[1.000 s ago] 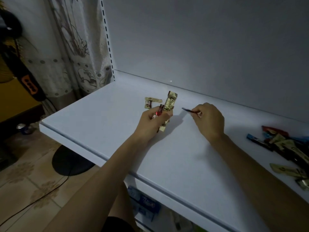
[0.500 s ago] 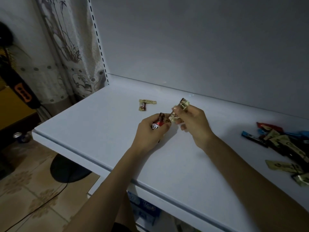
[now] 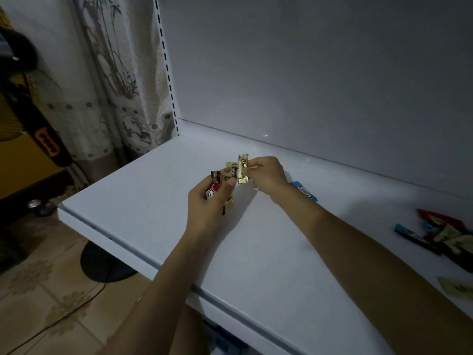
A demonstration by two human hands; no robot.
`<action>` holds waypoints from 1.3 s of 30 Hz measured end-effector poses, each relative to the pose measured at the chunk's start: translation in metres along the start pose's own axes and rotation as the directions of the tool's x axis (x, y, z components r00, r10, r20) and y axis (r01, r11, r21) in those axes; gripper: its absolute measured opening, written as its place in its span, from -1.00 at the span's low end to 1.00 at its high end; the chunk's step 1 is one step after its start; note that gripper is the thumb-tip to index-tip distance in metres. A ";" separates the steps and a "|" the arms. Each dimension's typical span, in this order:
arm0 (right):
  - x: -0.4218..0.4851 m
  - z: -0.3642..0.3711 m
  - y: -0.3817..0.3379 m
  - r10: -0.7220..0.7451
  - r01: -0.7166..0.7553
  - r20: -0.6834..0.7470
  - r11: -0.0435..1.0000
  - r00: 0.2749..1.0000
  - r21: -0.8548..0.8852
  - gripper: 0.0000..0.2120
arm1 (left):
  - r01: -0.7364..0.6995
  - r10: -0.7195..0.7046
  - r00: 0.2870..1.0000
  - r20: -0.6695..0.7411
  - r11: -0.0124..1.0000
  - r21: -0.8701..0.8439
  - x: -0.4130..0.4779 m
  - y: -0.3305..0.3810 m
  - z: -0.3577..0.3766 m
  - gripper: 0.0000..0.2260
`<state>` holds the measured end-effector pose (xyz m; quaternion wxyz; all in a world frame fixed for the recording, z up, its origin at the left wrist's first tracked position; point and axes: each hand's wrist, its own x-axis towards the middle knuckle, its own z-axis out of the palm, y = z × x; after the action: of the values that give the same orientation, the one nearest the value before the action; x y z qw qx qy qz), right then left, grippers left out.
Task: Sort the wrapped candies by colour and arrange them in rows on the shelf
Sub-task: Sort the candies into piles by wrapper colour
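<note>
My left hand (image 3: 208, 201) grips a small bunch of wrapped candies above the white shelf (image 3: 143, 203); a red one (image 3: 212, 192) shows at the front, with gold ends behind the thumb. My right hand (image 3: 267, 175) pinches a gold candy (image 3: 242, 169) held upright just right of that bunch. Part of a gold candy (image 3: 231, 164) peeks out behind the held ones. A blue candy (image 3: 304, 191) lies flat on the shelf behind my right wrist. A mixed pile of candies (image 3: 446, 235), red, blue, gold and dark, sits at the right edge.
A loose gold candy (image 3: 455, 288) lies near the front right of the shelf. The shelf's back wall (image 3: 307, 73) rises behind. A patterned curtain (image 3: 115, 80) hangs at the left, and a dark round floor base (image 3: 102, 262) stands below the shelf's left corner.
My right hand has drawn a gold candy out of the left hand's bunch and holds it upright. A blue candy now lies on the shelf by my right wrist.
</note>
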<state>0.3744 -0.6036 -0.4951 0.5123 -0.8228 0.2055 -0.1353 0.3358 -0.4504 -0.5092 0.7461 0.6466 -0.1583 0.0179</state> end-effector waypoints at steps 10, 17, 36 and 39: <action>-0.039 -0.017 -0.011 -0.031 0.021 0.062 0.987 0.998 0.157 -0.63 | -0.030 0.023 0.995 0.094 0.996 0.079 -0.002 -0.003 0.001 -0.96; -0.084 -0.049 -0.010 -0.051 -0.051 0.474 0.979 0.879 0.199 -0.83 | -0.095 0.037 0.968 0.248 0.970 0.225 -0.010 -0.003 0.001 -0.82; 0.004 -0.003 0.005 0.242 -0.222 -0.070 0.951 0.968 0.216 -0.92 | 0.122 -0.121 0.992 -0.034 0.992 0.020 -0.001 0.000 0.000 -0.95; 0.012 0.004 0.006 0.167 -0.172 -0.141 0.985 0.976 -0.027 -0.89 | 0.114 -0.114 0.994 -0.007 0.993 0.032 0.000 0.001 0.000 -0.93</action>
<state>0.3853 -0.6084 -0.5023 0.4904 -0.8006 0.3127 -0.1439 0.3352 -0.4501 -0.5081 0.7358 0.6663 -0.1191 -0.0205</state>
